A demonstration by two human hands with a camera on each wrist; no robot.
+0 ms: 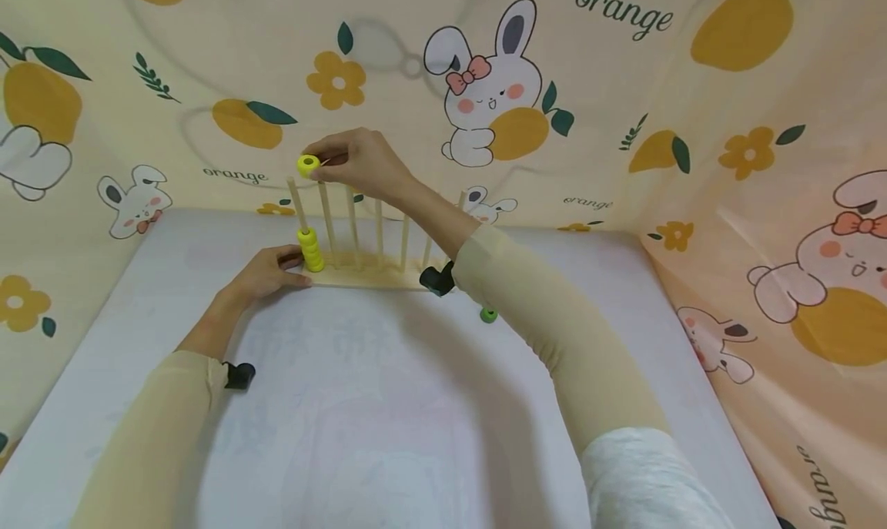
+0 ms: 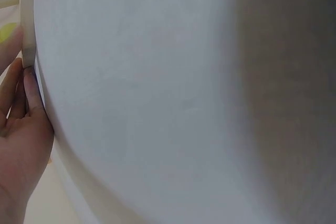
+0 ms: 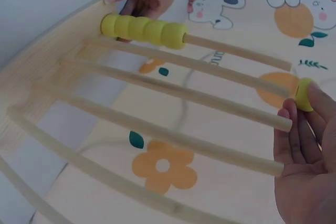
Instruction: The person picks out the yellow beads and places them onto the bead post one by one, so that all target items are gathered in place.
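Observation:
A yellow bead point(image 1: 308, 172) with a hole is pinched by my right hand point(image 1: 363, 162) between thumb and fingertips, just above the tops of the leftmost pegs. In the right wrist view this bead point(image 3: 303, 97) is near the end of a peg, apart from the outermost one. Several yellow beads point(image 1: 313, 255) are stacked at the bottom of the leftmost peg point(image 1: 297, 205) of a wooden peg rack point(image 1: 374, 279). My left hand point(image 1: 266, 273) grips the left end of the rack's base; its thumb lies along the edge in the right wrist view.
A green bead point(image 1: 489, 315) lies on the white table point(image 1: 360, 421), right of the rack and beside my right sleeve. The rack's other upright pegs point(image 1: 353, 229) carry no beads that I can see. A printed cloth point(image 1: 388, 21) rises behind the table.

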